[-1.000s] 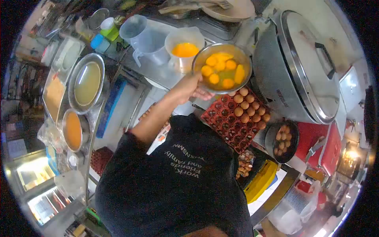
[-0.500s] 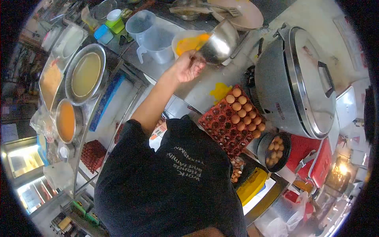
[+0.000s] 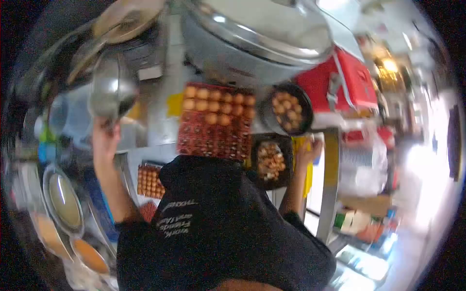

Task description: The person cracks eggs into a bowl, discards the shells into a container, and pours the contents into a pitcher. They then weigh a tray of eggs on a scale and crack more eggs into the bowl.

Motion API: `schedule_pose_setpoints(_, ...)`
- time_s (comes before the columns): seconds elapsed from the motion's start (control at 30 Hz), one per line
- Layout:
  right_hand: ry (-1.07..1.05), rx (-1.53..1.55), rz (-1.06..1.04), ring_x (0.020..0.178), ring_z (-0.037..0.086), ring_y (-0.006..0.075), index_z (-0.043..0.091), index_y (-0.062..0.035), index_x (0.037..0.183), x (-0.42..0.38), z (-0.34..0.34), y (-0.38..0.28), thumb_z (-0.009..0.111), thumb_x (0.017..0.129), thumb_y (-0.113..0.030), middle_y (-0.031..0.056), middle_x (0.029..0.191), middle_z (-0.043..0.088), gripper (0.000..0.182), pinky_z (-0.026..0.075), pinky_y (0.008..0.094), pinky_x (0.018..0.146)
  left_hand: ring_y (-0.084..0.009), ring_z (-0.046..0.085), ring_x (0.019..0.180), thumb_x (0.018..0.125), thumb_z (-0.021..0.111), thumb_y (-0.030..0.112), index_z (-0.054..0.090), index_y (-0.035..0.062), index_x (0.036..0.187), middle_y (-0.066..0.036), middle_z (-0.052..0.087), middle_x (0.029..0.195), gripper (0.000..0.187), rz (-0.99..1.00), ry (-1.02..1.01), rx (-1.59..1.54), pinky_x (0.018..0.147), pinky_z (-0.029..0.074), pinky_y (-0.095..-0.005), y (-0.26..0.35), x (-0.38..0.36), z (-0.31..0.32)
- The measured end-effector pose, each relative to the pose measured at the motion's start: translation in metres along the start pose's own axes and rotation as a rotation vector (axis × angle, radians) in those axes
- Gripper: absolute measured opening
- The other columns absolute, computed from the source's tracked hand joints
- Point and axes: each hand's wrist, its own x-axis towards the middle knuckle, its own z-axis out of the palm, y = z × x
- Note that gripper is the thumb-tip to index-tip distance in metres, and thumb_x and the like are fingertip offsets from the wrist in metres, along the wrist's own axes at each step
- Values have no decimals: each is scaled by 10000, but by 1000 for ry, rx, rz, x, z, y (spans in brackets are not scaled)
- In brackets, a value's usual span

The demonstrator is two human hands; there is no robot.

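Note:
At the left, my left hand (image 3: 108, 132) grips a shiny metal bowl (image 3: 114, 85), tilted on its side. Partly behind it is a pale container with orange-yellow liquid egg (image 3: 136, 111). My right hand (image 3: 306, 150) is at a yellow plastic thing (image 3: 308, 179) on the right, and blur hides its fingers. Between my hands lies a red egg tray (image 3: 194, 136), with brown eggs (image 3: 218, 104) in its far rows. Right of the tray stands a dark pot (image 3: 308, 116) of eggs, and nearer me a black bin (image 3: 255, 155) holds eggshells (image 3: 272, 162).
A large lidded cooker (image 3: 228, 60) stands behind the egg tray, beside a red cooler box (image 3: 315, 85). Yellow egg (image 3: 174, 104) is spilled on the counter. Another tray of eggs (image 3: 150, 182) sits lower left. Basins of pale liquid (image 3: 63, 201) and orange liquid (image 3: 91, 254) are far left.
My view has swung to the right, so the counter things appear further left. The metal bowl is still in my left hand, and my right hand has come into view by the yellow thing.

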Motion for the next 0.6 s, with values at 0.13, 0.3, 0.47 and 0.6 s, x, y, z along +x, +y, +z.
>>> schedule_pose_setpoints(0.13, -490, -308, -315, 891, 650, 292, 582, -5, 1094, 72, 76, 54, 585, 893, -199, 169, 959, 668, 279, 503, 411, 813, -211, 626, 622, 945, 418, 307, 540, -41, 1076, -125, 636, 826, 391, 144, 43, 686, 506, 517, -333, -64, -24, -26)
schedule_pose_setpoints(0.3, -1064, -606, -252, 1137, 571, 347, 516, -59, 1281, 58, 177, 157, 480, 901, -433, 248, 1267, 548, 534, 485, 455, 914, -203, 608, 628, 998, 391, 377, 581, 7, 1060, -105, 631, 955, 420, 7, 115, 720, 539, 484, -332, -139, -45, -29)
schedule_pose_setpoints(0.47, -1024, -704, -371, 1071, 568, 438, 453, 25, 1287, 73, 140, 70, 458, 920, -362, 287, 1234, 535, 533, 491, 490, 875, -171, 592, 590, 988, 435, 379, 571, 13, 1017, -96, 629, 823, 392, 107, 145, 671, 488, 464, -327, -177, -20, -56)
schedule_pose_setpoints(0.6, -1214, -481, -400, 1091, 563, 420, 516, 2, 1228, 105, 122, 34, 466, 916, -334, 272, 1249, 533, 462, 471, 480, 918, -175, 590, 538, 973, 439, 406, 568, 6, 995, -117, 625, 767, 421, 45, 101, 706, 469, 493, -317, -173, -16, -49)
